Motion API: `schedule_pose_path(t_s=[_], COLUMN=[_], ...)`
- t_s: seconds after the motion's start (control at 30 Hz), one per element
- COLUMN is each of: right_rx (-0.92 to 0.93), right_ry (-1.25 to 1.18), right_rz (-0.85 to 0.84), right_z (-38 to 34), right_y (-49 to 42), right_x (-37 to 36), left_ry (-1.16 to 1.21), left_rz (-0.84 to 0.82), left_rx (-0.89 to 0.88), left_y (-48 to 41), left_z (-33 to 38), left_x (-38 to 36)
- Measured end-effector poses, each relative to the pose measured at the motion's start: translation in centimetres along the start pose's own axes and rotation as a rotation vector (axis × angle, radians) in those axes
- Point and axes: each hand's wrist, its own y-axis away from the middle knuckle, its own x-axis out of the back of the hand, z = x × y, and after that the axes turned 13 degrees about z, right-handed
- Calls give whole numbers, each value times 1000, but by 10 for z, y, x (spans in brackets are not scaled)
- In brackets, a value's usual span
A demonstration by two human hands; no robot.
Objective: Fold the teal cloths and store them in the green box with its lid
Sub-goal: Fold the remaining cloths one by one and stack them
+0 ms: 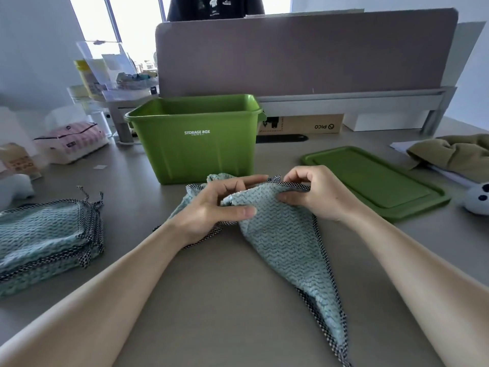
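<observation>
Left hand (211, 205) and right hand (315, 192) pinch a rumpled cloth (285, 247) mid-table before the open box (195, 144); a stack (45, 234) lies at the left edge, lid (370, 181) off at right, so most seems undone.

Single head-worn view. The wide-angle camera looked forward and down from above the near edge of the grey table (211, 300). Both forearms (105, 287) entered from the bottom corners, and the left hand (211, 210) and right hand (315, 192) lay close below the lens at mid-frame, holding a teal cloth (285, 239) that ran to the bottom edge. The green box (195, 149) stood just beyond them, and a desk divider (304, 54) closed the far side. Straight edges bowed toward the frame borders.
</observation>
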Motion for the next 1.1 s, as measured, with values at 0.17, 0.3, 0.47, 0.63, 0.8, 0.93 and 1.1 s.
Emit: schedule_pose_path(t_s=[0.17,0.3,0.47,0.63,0.8,0.93,1.1], right_rx=[-15,-30,-80,-152,-231,-247,-239], right_ry=[-130,-190,-274,-337,-365,-369,-344], right_rz=[-28,-29,38,151,200,165,120], right_z=[-6,-9,-11,-11,-4,-3,-3], right_y=[7,8,9,7,5,3,0], right_x=[-1,2,5,13,19,24,32], left_ry=[166,128,24,112,106,29,55], left_rz=[-55,-77,60,156,306,366,440], left_rx=[84,97,149,67,79,60,93], left_y=[5,3,7,2,-2,-3,-3], left_z=[4,1,6,15,14,13,19], left_x=[-1,2,-7,-5,-1,2,7])
